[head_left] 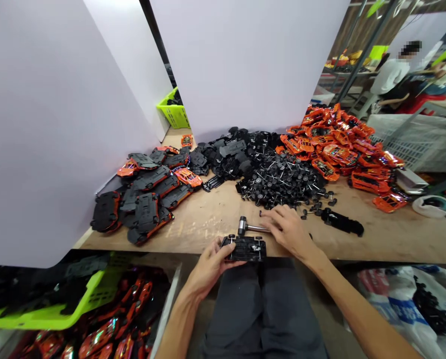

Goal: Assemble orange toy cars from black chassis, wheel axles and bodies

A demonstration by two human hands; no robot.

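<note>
As L hand (208, 271) grips toy car chassis (244, 248) steady at front edge of surface (413, 239), R hand (288, 232) clenches small hammer (242, 225) w/ head just beyond chassis, loose wheels (278, 179) piled behind.

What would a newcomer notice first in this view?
A heap of glossy orange toy car bodies sits at the far right of the wooden bench, beside a mound of black wheels on metal axles. At the near edge, the left hand grips a black plastic chassis while the right hand holds a small metal hammer.
</note>
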